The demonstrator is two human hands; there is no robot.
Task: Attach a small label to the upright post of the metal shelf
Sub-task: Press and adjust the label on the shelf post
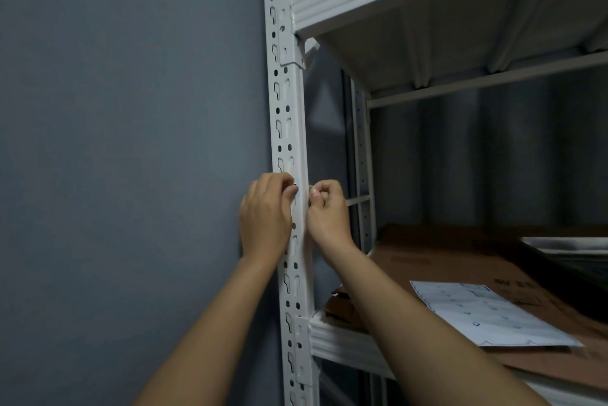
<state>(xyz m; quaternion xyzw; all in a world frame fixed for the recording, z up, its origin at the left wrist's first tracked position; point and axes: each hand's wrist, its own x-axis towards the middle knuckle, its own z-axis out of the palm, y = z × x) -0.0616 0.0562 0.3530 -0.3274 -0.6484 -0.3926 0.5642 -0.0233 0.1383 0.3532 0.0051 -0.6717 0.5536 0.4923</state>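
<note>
The white perforated upright post [289,129] of the metal shelf runs from top to bottom of the head view. A small pale label [302,192] lies across the post at mid height, mostly hidden by fingers. My left hand [265,218] is on the post's left side and pinches the label's left end against the metal. My right hand [327,215] is on the right side, fingers curled, pinching the label's right end at the post's edge.
A grey wall [131,142] stands to the left. An upper shelf board [427,11] juts out overhead. The lower shelf [342,343] carries brown cardboard [460,261] and a white sheet of labels [487,313]. A dark tray [572,257] sits far right.
</note>
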